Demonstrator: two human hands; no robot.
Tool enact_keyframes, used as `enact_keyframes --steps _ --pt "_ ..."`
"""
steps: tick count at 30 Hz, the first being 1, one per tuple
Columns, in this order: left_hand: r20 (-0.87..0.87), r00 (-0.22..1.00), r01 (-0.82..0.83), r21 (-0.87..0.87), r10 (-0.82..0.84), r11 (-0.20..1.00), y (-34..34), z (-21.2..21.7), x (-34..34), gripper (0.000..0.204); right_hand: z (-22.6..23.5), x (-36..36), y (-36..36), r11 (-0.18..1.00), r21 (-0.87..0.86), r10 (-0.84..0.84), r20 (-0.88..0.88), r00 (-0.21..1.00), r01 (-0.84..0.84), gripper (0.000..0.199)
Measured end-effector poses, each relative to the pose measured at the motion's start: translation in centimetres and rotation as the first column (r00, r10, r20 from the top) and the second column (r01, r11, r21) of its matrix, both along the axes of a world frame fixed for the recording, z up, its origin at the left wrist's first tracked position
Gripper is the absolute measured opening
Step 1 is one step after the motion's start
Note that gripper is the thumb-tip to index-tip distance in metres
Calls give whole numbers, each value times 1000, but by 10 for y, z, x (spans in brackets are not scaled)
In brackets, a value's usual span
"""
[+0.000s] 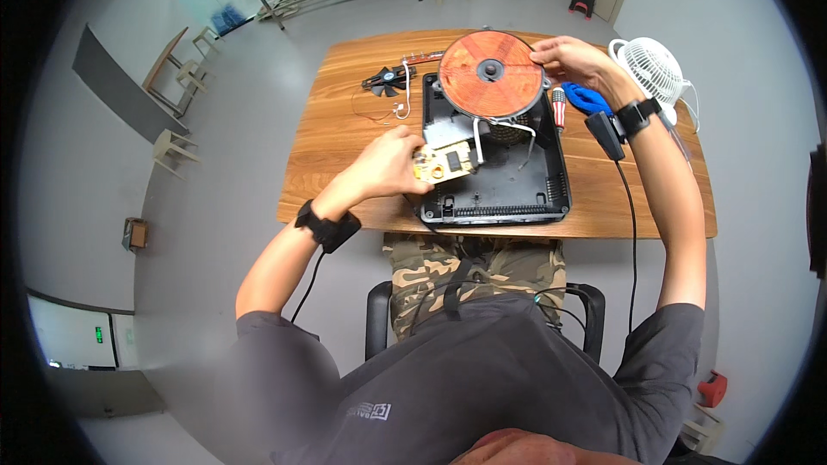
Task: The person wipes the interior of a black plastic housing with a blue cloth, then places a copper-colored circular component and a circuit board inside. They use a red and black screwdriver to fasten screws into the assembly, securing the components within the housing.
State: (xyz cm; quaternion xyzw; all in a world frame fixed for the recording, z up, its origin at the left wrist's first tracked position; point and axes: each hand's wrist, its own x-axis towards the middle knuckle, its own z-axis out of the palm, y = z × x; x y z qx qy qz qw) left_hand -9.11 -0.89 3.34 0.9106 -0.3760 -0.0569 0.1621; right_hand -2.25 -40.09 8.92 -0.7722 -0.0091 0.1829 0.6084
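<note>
The left forearm reached up and inward from the lower left, the left hand (pixel 388 164) bent over with thumb and fingers pinching the near-left part of a yellow rectangular circuit board (pixel 446 164). Below, a white printed mark (pixel 370 412) with small lettering showed on the dark grey T-shirt (pixel 482 370). The board was held over the left side of a black shallow plastic housing (pixel 508 194). Farther back, a flat round copper-coloured coil disc (pixel 482 99) stood raised above the housing's rear, between the hands, white cables hanging below it. The right arm reached higher, elbow slightly bent, the right hand (pixel 573 60) gripping the disc's upper right rim with its fingertips.
</note>
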Motion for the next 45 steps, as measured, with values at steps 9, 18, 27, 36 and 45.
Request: enact_keyframes --steps 9,18,27,36,45 --pt "-26 985 173 130 -171 976 -83 -8 15 69 -13 -42 -51 993 27 -112 -60 992 113 12" --pt "-273 937 300 314 -217 901 -83 37 27 69 -17 -43 -53 989 81 -116 -56 992 120 14" --pt "-275 913 336 83 -302 938 -107 15 21 71 -18 -22 -68 995 100 -23 -28 999 26 20" --pt "-416 876 361 233 -243 903 -93 2 38 69 -28 -31 -49 994 74 -82 -60 995 87 15" --pt "-524 817 418 255 -239 872 -75 7 35 66 -39 -25 -36 995 90 -44 -83 996 51 20"
